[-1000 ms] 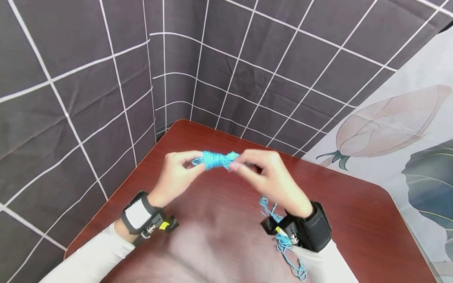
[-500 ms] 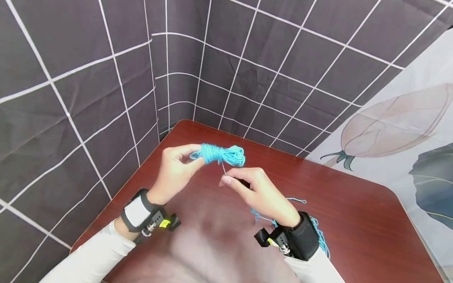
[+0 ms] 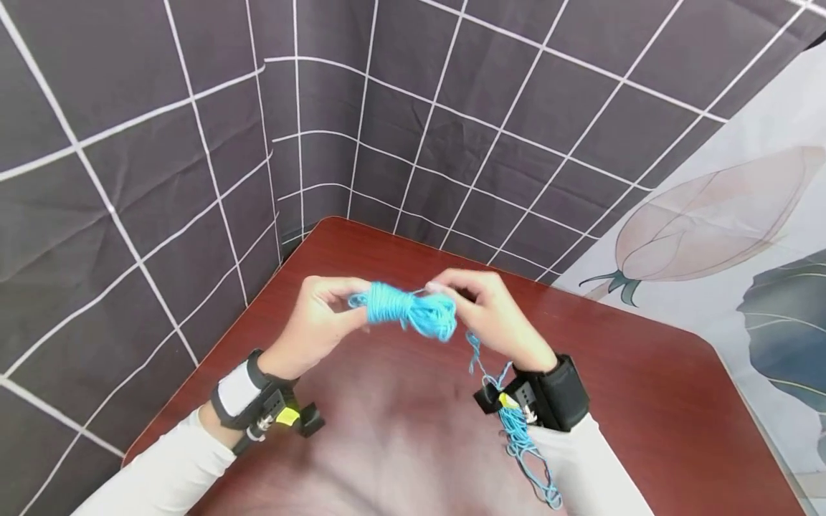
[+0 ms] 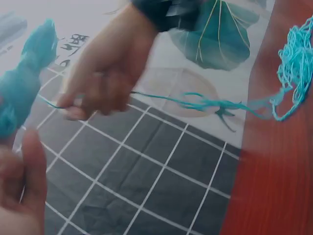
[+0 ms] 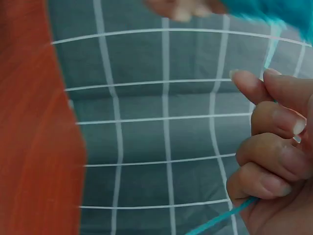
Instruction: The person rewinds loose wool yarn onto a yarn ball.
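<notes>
A bundle of blue yarn (image 3: 413,308), bound round its middle with loops fanning out at the right end, is held above the table. My left hand (image 3: 320,319) pinches its left end between thumb and fingers. Just right of the bundle, my right hand (image 3: 493,312) pinches the strand running from it; in the right wrist view the other fingers (image 5: 274,152) curl over the same strand (image 5: 220,220). From that hand the strand leads to a loose tangle of yarn (image 4: 296,63), seen in the left wrist view. The left wrist view is blurred.
The red-brown table (image 3: 645,401) lies below both hands. Dark cloth with a white grid (image 3: 464,143) hangs behind and at left. A pale cloth with a flower print (image 3: 703,215) hangs at right. Straps with small cameras (image 3: 555,394) sit on both wrists.
My right hand has gone from the bundle's right end to below it, then up to its upper right, drawing the strand round. My left hand keeps hold of the bundle, which tilts slightly.
</notes>
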A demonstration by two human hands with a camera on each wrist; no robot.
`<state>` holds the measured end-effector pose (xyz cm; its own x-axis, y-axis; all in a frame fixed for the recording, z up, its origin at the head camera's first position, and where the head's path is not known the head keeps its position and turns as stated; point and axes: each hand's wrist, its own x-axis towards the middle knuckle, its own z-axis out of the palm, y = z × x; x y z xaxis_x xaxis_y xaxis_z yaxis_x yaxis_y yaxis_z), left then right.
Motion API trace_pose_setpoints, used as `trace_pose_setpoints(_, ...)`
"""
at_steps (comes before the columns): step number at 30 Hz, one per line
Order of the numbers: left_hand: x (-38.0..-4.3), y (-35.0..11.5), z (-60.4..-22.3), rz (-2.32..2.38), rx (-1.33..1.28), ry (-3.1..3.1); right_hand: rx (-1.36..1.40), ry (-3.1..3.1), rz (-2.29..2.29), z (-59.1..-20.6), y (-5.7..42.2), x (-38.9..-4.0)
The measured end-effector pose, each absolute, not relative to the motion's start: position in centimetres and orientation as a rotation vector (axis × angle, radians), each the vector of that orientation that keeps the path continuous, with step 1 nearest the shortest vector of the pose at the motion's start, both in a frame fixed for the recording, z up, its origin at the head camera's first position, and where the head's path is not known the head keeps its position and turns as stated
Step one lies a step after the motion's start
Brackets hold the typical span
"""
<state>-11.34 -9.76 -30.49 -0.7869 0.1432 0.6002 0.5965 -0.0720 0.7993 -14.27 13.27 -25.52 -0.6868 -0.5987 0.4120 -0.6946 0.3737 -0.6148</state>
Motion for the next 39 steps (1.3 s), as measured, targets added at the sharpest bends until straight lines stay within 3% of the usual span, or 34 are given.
trace_pose_setpoints(4, -11.8, -9.9, -30.1, -1.812, -0.640, -1.868, 1.215, -2.626, 1.086, -26.7, 13.3, -12.4)
trace_pose_setpoints(8, -12.1, -10.1, -30.1, -1.672, -0.563, -1.910, 1.346, -2.667, 0.935, -24.8, 12.6, -10.4)
trace_pose_setpoints(16, -11.4, -10.1, -30.5, -1.773, -0.769, -1.944, 1.283, -2.506, 1.064, -19.9, 11.8, -11.1)
trace_pose_setpoints(20, -10.9, -9.8, -30.3, -1.894, -0.804, -1.881, 1.212, -2.534, 1.119, -21.2, 11.9, -11.9)
trace_pose_setpoints(26, -11.5, -9.7, -30.1, -1.816, -0.597, -1.856, 1.236, -2.666, 1.058, -25.4, 12.4, -10.8)
trace_pose_setpoints(30, -11.8, -9.9, -30.1, -1.701, -0.561, -1.887, 1.358, -2.580, 1.002, -24.1, 12.3, -10.3)
trace_pose_setpoints(34, -11.5, -10.0, -30.4, -1.731, -0.685, -1.913, 1.384, -2.455, 1.105, -22.1, 12.0, -11.9)
trace_pose_setpoints(39, -10.9, -9.7, -30.4, -1.862, -0.792, -1.882, 1.295, -2.523, 1.281, -24.0, 12.6, -14.6)
